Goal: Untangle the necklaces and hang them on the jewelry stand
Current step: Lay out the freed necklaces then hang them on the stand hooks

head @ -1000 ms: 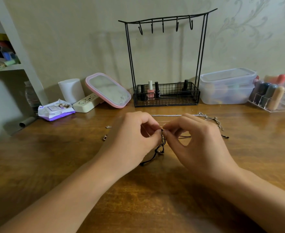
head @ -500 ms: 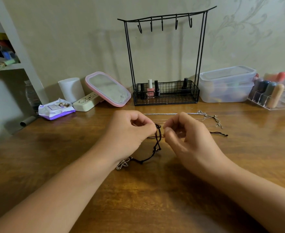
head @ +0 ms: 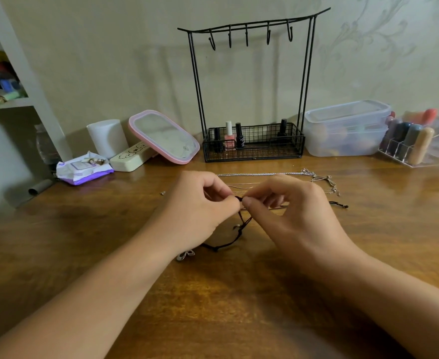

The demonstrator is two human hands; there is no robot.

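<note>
My left hand (head: 197,211) and my right hand (head: 291,213) meet fingertip to fingertip over the wooden table (head: 83,242), both pinching a black cord necklace (head: 228,243). Its cord droops from the fingers to the tabletop and ends at a small silver bow pendant (head: 186,255) by my left wrist. Another end of black cord (head: 339,204) lies to the right. Thin silver chain necklaces (head: 252,174) stretch across the table behind my hands, bunched at their right end (head: 322,178). The black wire jewelry stand (head: 252,24) stands at the back, its hooks bare.
The stand's wire basket (head: 254,152) holds nail polish bottles. A pink-framed mirror (head: 164,137), white cylinder (head: 107,137), cream case (head: 133,158) and wipes packet (head: 83,169) sit at back left. Clear plastic boxes (head: 345,128) and an acrylic organiser (head: 415,143) sit at back right. A shelf (head: 13,99) stands far left.
My hands lifted the black cord slightly and pulled it so the bow pendant came out from under my left hand. The fingertips separated briefly, then closed together again on the cord.
</note>
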